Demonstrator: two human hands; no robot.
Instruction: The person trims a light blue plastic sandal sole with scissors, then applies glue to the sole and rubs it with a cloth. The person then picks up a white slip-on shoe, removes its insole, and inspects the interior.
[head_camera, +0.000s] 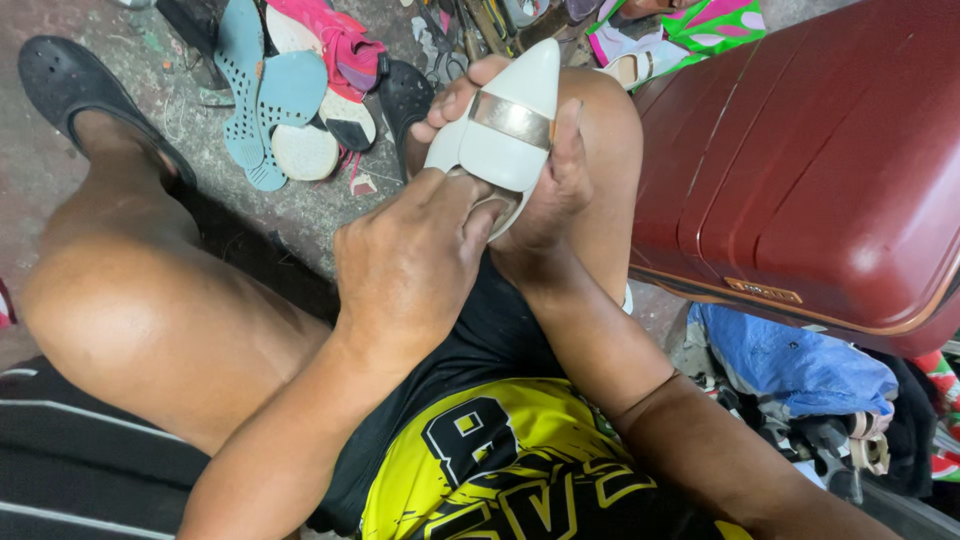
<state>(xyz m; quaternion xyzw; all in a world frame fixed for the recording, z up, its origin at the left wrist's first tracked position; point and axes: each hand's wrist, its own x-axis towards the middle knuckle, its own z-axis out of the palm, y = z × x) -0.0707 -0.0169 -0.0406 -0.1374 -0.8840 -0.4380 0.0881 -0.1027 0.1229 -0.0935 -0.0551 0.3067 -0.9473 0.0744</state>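
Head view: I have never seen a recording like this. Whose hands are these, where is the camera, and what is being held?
The single camera sits on the person's head and looks down, so you see their own knees and arms. The right hand grips a white pointed shoe with a metallic band, propped against the knee. The left hand presses its fingers into the shoe's lower edge. On the concrete floor lie teal insoles, a pink shoe and a black clog. A dark red hard suitcase stands to the right, with a blue bag below it.
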